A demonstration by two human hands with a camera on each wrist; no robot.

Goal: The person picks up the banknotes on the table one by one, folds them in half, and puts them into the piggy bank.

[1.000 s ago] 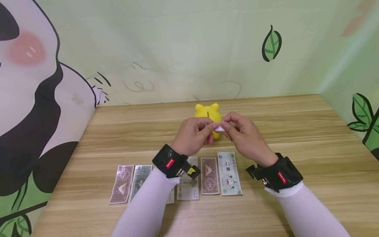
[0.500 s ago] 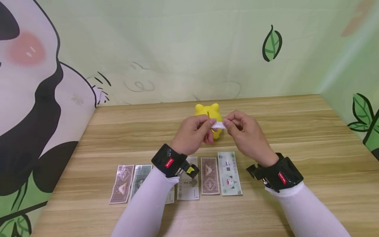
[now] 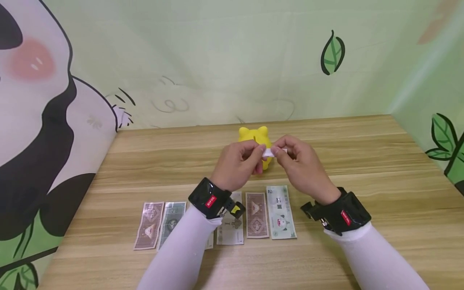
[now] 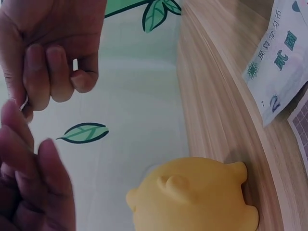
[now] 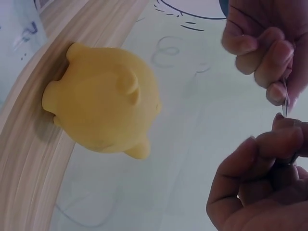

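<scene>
Between both hands, in the head view, is a narrow white folded strip of paper [image 3: 268,153]. My left hand [image 3: 236,166] pinches its left end between thumb and fingers. The right hand [image 3: 301,168] pinches it farther right, and a bit of the strip shows past that thumb. Seen edge-on in the right wrist view, the strip [image 5: 285,98] is a thin line. Just behind and below the hands stands a yellow piggy bank [image 3: 262,135] with a slot on top, partly hidden by the fingers. The left wrist view shows the piggy bank [image 4: 197,199] upright on the table.
Several play banknotes lie in a row nearer the front, among them a green one [image 3: 281,213], a brown one [image 3: 257,217] and another brown one [image 3: 149,225]. My left forearm covers part of the row. A printed cloth wall [image 3: 217,60] rises behind the wooden table [image 3: 362,161].
The strip first showed as a small bit between the thumbs, then as a longer flat band. Now it also sticks out right of the right thumb. The hands shift only slightly.
</scene>
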